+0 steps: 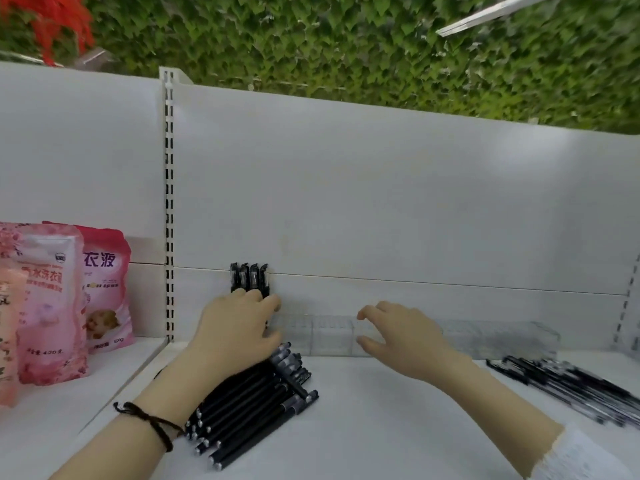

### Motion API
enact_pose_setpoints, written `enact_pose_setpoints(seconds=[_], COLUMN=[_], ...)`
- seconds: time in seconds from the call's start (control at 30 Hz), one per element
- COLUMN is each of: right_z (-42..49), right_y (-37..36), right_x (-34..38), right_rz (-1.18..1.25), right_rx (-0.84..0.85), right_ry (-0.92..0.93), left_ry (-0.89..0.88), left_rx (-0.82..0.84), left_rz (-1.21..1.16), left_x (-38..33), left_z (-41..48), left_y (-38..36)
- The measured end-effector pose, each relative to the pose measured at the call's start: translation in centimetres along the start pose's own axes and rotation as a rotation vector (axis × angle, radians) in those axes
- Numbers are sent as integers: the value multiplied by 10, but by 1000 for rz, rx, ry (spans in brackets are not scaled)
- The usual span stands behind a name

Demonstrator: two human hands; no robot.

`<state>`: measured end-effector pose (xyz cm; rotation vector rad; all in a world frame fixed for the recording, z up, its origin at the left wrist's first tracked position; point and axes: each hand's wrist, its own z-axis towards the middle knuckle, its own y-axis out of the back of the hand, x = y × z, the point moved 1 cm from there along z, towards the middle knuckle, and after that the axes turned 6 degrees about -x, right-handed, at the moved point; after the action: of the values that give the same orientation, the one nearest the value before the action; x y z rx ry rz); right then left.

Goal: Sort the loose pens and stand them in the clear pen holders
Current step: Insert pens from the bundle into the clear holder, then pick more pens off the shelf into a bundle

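- Left hand [239, 327], centre frame, curls its fingers round upright black capped pens [250, 277].
- Right hand [398, 336], fingers apart, reaches the row of clear plastic pen holders [329, 336].

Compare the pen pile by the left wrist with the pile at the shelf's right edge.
The left pile is packed tight, pens parallel, partly hidden behind the left wrist; the right pile is fanned looser, and no hand touches it. The left pile's pens look thicker, the right pile's slimmer, though blurred. Both lie loose on the white shelf.
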<state>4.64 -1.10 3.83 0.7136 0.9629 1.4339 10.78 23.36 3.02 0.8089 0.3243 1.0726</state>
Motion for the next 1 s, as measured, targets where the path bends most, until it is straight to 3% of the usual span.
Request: enact_pose_setpoints(seconds=[0.1, 0.4, 0.7, 1.0], right_z=[-23, -104, -147, -131], right_y=[11, 35, 43, 18], right_x=[-22, -129, -244, -287], right_rz=[-25, 14, 105, 182], right_rx=[17, 77, 169, 210], right_ry=[-6, -120, -218, -103], left_ry=[-63, -234, -185, -70], left_rx=[65, 38, 91, 127], left_rz=[12, -13, -6, 91], left_x=[-40, -175, -318, -362], left_z=[4, 12, 46, 83], left_y=[11, 18, 4, -28])
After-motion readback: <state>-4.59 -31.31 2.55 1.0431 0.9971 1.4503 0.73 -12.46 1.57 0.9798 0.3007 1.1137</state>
